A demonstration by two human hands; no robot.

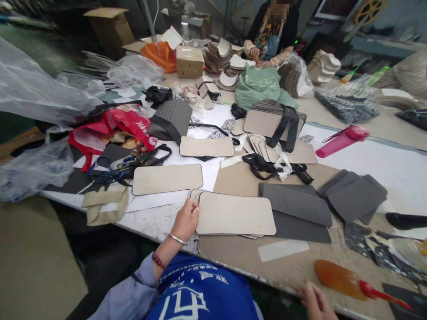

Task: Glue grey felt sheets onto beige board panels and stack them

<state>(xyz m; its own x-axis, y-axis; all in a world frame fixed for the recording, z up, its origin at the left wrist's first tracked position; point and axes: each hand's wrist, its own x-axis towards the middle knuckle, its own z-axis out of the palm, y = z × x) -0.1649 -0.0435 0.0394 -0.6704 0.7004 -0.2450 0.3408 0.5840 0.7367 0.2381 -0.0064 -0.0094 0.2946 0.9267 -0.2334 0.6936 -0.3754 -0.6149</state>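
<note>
My left hand (187,218) is closed on the left edge of a stack of beige rounded boards (235,214) lying near the table's front edge. My right hand (315,301) shows only partly at the bottom edge, blurred; its fingers rest on the table next to a brush with amber bristles and a red handle (353,284). I cannot tell whether that hand grips anything. Grey sheets (296,204) lie just right of the stack. Another beige board (167,178) lies to the left of my left hand.
Across the table a person (271,33) handles curved pieces. Between us lie a pink bottle (342,140), black straps (276,166), a red bag (126,122), a green bag (258,86), clear plastic bags (36,98), scissors (115,171) and a small cardboard box (189,62).
</note>
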